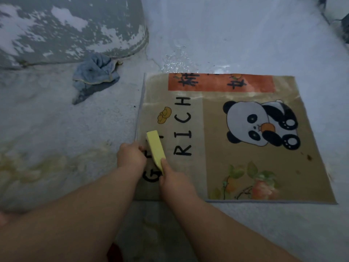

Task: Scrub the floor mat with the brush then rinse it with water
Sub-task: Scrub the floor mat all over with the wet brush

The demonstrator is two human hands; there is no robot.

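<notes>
Looked to be in the scrubbing step, rinsing not yet begun; called next for firm strokes carried rightward over the rest of the print. Reached in from the near edge with two bare forearms, close together but apart. Pinched the near end of the pale yellow, block-shaped plastic brush (154,146) with the right hand (171,179), the long body lying across the black letters. Set the left hand (130,155) just beside it, fingers curled; could not tell whether round the brush or the hem. Worked the left strip of the tan rectangular fabric floor mat (236,157), flat on the pale concrete floor (75,129). Showed, farther off, a crumpled blue cloth (95,74) below a peeling grey wall (75,35).
</notes>
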